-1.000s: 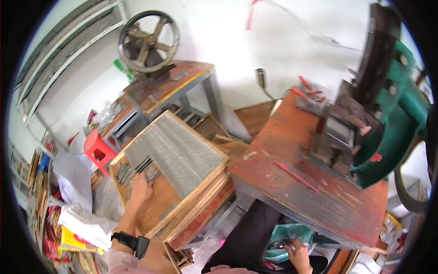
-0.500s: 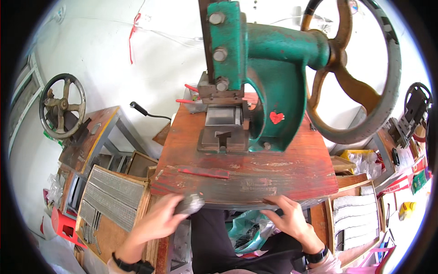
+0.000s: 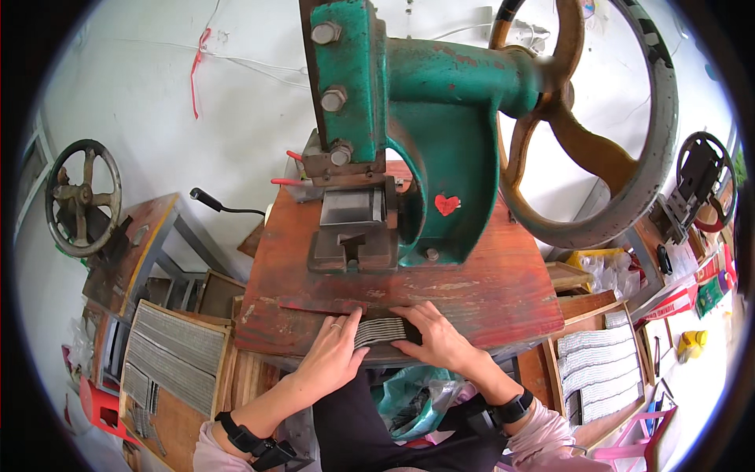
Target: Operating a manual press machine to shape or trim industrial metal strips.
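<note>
Inventory, taken with the green press (image 3: 425, 149) as landmark.

1. Bundle of thin grey metal strips (image 3: 381, 330) — lying flat on the red desk (image 3: 472, 291), at its near edge, directly in front of the press's die block (image 3: 351, 236). This is the item in hand.

2. My left hand (image 3: 334, 354) — fingers extended and laid along the left end of the bundle, palm down, pressing rather than pinching. A ring shows on one finger.

3. My right hand (image 3: 436, 338) — flat over the right end of the bundle, fingers spread across its top. Both hands bracket the stack between them; neither lifts it.

4. Large handwheel (image 3: 598, 134) — on the right side of the press, untouched.

5. Wooden tray of sorted grey strips (image 3: 169, 354) — well left of the press, below desk level.

6. Second tray of pale strips (image 3: 602, 366) — right of the press, also lower down.

7. Small handwheel on a side bench (image 3: 82, 197) — far left of the press.

Step, as I judge it: squaring and evening the bundle against the desk before it goes to the die. The next move would call for keeping the strips aligned while sliding them forward toward the die block — a loose grip could let the stack fan out.
</note>
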Motion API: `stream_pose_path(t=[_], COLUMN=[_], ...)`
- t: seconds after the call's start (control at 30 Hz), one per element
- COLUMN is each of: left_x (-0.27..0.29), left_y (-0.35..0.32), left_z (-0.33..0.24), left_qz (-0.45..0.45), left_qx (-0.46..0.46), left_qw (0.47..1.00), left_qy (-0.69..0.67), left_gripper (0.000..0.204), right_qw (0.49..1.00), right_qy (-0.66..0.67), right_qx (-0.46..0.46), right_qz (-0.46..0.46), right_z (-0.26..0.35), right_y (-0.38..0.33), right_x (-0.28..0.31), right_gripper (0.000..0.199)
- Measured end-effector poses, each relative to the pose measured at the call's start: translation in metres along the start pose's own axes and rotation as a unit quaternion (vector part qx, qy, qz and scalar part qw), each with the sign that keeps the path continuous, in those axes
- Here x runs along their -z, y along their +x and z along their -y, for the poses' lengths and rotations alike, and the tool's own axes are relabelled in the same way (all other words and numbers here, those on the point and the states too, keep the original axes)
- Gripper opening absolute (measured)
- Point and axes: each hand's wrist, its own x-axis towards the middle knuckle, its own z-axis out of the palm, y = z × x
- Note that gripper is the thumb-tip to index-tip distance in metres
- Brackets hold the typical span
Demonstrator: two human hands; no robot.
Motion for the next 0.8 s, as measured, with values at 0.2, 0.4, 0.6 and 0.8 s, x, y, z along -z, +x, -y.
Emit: stream_pose_path(t=[0.2,0.4,0.6,0.8], left_x=[0.008,0.056,0.068,0.085], left_y=[-0.001,0.044,0.144,0.147], left_z=[0.005,0.037,0.077,0.074], left_qz=[-0.058,-0.260,-0.249,-0.241], left_qx=[-0.012,-0.031,0.057,0.099], left_qw=[0.996,0.957,0.927,0.966], left_qy=[-0.066,-0.127,-0.274,-0.005], left_gripper=[0.064,0.081,0.097,0.087], right_qw=[1.000,0.994,0.968,0.953], right_qy=[-0.016,-0.006,-0.023,-0.103], right_qx=[-0.009,-0.012,-0.117,-0.094], right_qz=[-0.011,-0.112,-0.220,-0.269], right_z=[0.015,0.037,0.001,-0.004], right_y=[0.007,0.084,0.158,0.177], right_x=[0.005,0.021,0.018,0.020], right_gripper=[0.057,0.076,0.079,0.068])
